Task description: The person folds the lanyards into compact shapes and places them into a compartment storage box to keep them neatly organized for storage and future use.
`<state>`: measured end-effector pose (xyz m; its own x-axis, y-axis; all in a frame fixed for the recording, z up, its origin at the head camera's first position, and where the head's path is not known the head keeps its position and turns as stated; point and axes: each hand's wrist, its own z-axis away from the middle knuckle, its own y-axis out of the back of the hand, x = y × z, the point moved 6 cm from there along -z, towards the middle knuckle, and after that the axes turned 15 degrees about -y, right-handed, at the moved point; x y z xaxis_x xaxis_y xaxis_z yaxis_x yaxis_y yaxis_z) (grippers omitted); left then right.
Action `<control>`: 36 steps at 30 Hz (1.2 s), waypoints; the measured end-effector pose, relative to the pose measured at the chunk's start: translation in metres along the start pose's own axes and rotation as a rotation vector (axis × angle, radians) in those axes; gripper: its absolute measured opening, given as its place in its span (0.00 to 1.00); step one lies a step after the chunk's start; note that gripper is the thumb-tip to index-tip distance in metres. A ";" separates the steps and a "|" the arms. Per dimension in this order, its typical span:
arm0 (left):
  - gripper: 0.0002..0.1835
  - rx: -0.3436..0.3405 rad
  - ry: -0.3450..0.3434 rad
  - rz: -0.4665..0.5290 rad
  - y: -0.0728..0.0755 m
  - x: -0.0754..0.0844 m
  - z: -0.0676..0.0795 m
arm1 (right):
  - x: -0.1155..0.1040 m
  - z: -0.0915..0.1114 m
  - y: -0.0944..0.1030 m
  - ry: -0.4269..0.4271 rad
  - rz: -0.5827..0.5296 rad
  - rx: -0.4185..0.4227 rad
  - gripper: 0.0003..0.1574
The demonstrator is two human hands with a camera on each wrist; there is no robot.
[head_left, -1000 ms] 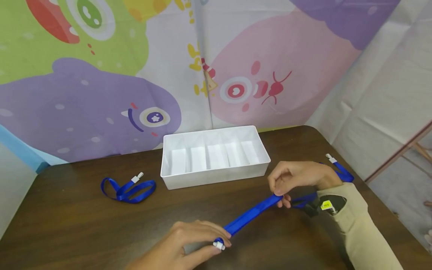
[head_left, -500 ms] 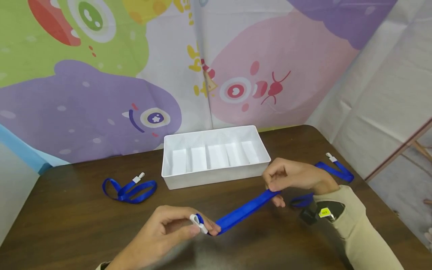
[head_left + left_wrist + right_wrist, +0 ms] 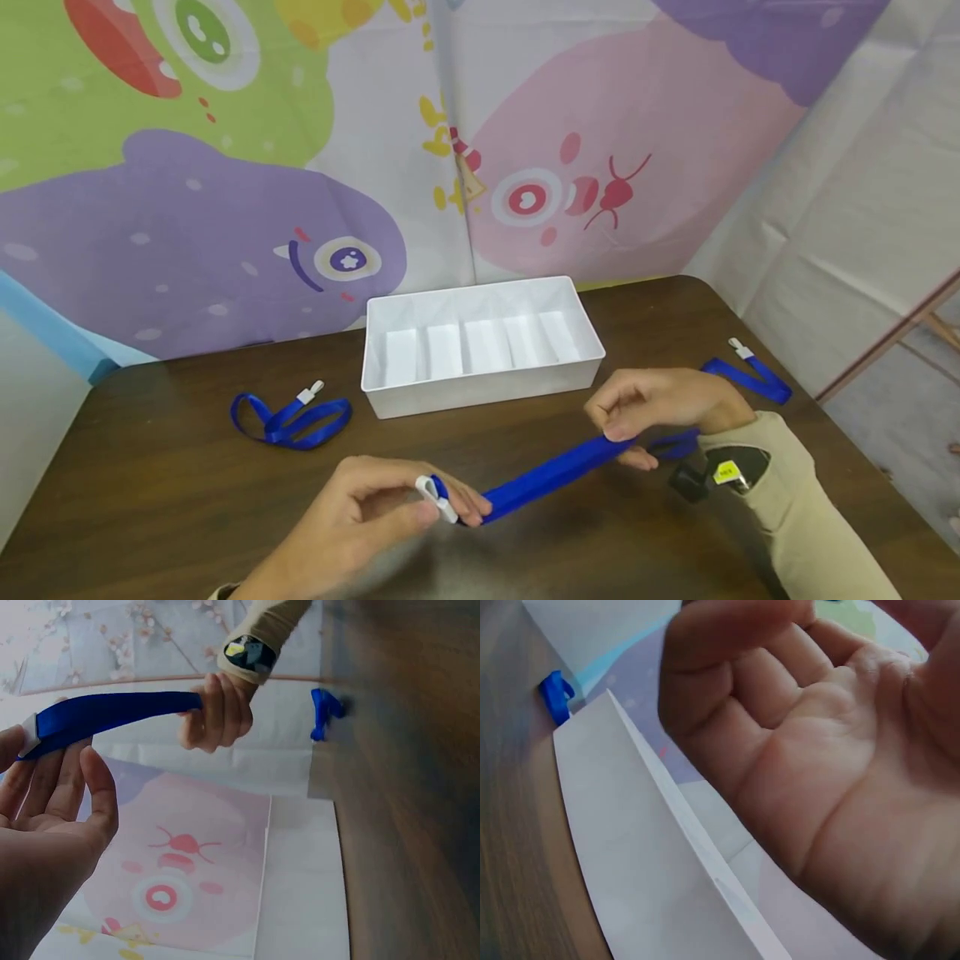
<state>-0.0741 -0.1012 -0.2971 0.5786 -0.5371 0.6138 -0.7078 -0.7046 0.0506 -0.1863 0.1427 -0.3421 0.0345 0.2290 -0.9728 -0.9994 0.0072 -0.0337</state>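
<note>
A blue lanyard (image 3: 555,477), folded into a flat strip, stretches between both hands above the table. My left hand (image 3: 367,517) pinches its near end between thumb and fingers, by the white plastic clip (image 3: 437,498). At the far end, my right hand (image 3: 652,408) pinches the strip between thumb and forefinger. In the left wrist view the strip (image 3: 112,716) spans from the left fingers to the right hand (image 3: 217,716). The right wrist view shows the right palm (image 3: 810,765) with curled fingers; hardly any of the strip shows there.
A white box (image 3: 480,392) with several compartments stands at the back of the brown table (image 3: 187,517). One blue lanyard (image 3: 300,423) lies coiled left of it, another lanyard (image 3: 750,379) at the right edge. More blue strap (image 3: 675,443) shows beside the right wrist.
My left hand has risen and shifted left with the clip end, turning so the clip shows more. My right hand moved slightly left, then back right and down, still holding the strip.
</note>
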 end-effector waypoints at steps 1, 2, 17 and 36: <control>0.15 0.004 0.003 0.017 0.000 -0.001 0.001 | 0.000 -0.001 -0.001 -0.009 0.011 0.004 0.14; 0.15 0.007 0.014 0.024 0.001 -0.002 0.002 | 0.000 -0.002 -0.001 -0.024 0.021 0.015 0.13; 0.14 0.088 0.285 -0.206 0.001 -0.016 0.011 | 0.007 -0.020 -0.004 -0.164 0.094 0.143 0.06; 0.20 0.076 0.201 -0.233 0.013 -0.001 0.004 | -0.006 -0.023 -0.010 -0.207 0.176 0.327 0.18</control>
<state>-0.0822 -0.1113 -0.3007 0.6246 -0.2599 0.7364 -0.5287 -0.8347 0.1539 -0.1767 0.1192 -0.3414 -0.1040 0.4443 -0.8898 -0.9390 0.2511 0.2351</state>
